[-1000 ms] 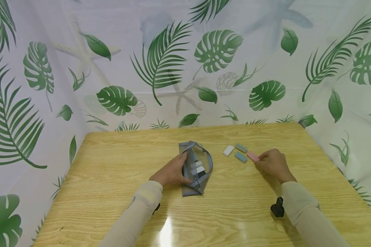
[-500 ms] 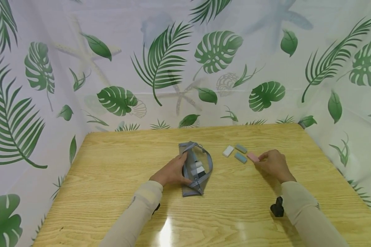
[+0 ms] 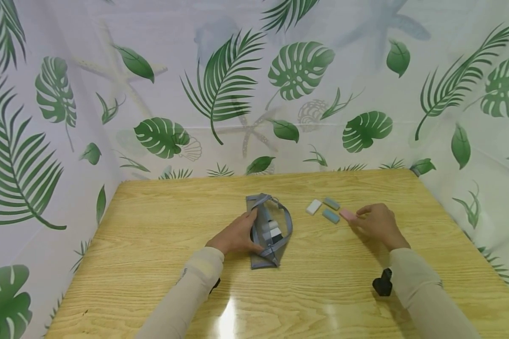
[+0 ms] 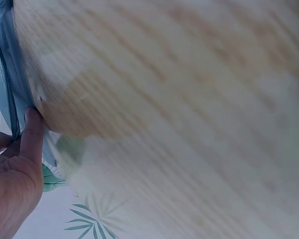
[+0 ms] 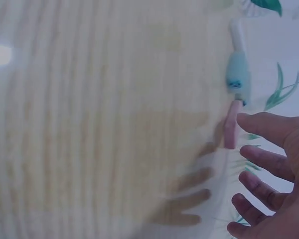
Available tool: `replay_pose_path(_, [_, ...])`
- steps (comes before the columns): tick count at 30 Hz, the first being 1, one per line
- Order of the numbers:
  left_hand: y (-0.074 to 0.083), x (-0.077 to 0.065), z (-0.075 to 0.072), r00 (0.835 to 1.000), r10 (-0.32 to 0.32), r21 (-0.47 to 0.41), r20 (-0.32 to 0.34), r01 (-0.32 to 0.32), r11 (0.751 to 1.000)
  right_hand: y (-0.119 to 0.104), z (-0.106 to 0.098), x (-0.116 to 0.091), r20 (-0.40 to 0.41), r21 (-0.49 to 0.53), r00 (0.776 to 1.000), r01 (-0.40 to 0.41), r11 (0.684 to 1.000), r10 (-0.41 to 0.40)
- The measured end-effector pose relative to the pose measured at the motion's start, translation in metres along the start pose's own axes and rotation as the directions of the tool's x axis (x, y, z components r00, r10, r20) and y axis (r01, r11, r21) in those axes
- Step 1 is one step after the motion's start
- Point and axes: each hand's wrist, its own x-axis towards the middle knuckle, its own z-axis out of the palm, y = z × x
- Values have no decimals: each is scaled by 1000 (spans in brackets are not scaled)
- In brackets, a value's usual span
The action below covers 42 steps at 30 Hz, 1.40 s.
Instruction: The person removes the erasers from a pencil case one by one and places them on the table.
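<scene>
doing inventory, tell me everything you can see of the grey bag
The grey bag looks like soft, see-through mesh with bluish bands edging it. It rests on the table, mouth open, with pale pieces and a black piece inside, too small to identify. The left hand grips its left side; in the left wrist view it looks bluer.

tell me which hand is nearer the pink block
Right. The right hand is at one end of the pink block; the left hand is farther off, holding the gray bag.
</scene>
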Motion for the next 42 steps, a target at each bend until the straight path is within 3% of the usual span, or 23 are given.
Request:
replay_pose_path(5, [-1,2,1,1000,-3,10,-2,3,1000,-11,-4,3,-10,47,1000,3,999,-3])
replay_pose_path(18, [-2,2,2,1000,15,21,-14,-14,1000,-54,6,9,-69,49,990,124,991,-121])
replay_pose_path(24, [-2,3,4,1000,18,26,-14,-17,1000,-72,14,10,-88,51,980,183,982,-178])
replay_pose_path(33, [-1,1,5,1000,19,12,-6,-19,1000,-92,31,12,-71,78,980,190,979,-184])
replay_pose_path(42, [0,1,3,1000,18,14,-16,-18,1000,-107,47,17,-56,39,967,249,968,-247])
